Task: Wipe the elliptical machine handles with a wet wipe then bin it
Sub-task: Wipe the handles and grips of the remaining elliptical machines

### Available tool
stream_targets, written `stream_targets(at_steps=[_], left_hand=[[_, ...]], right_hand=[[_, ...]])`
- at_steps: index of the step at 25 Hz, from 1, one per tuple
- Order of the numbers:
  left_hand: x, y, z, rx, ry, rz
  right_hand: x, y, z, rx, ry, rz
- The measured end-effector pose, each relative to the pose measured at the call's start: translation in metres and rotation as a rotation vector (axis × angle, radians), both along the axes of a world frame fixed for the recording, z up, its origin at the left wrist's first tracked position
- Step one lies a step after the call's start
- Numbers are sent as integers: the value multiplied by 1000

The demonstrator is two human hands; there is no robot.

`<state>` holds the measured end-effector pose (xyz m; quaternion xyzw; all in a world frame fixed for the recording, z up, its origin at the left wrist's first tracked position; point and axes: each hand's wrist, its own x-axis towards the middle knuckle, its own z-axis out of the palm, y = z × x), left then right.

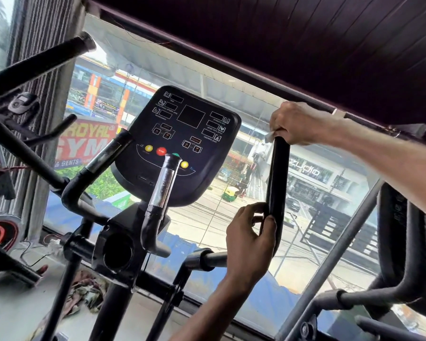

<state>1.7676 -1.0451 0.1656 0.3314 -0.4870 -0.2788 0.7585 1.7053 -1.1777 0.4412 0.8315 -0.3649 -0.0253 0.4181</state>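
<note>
The right hand (298,124) gripped the top end of the upright black handle (278,173), a white wet wipe (269,137) pressed under its fingers; the left hand (250,237) curled round the handle's lower part, right of the console (180,141)

Bright daylight floods through the window (231,217), backlighting dark equipment; edges bend and blur.
</note>
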Motion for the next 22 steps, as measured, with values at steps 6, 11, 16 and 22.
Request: stream_targets(at_steps=[6,11,16,22], left_hand=[[0,10,-9,7,20,-35],[7,18,-29,47,22,32],[4,28,-69,71,8,94],[2,28,-94,99,-57,140]], right_hand=[[4,36,-24,109,94,-60],[-5,74,-64,218,123,50],[-16,111,-115,276,163,196],[-26,139,-171,141,241,245]])
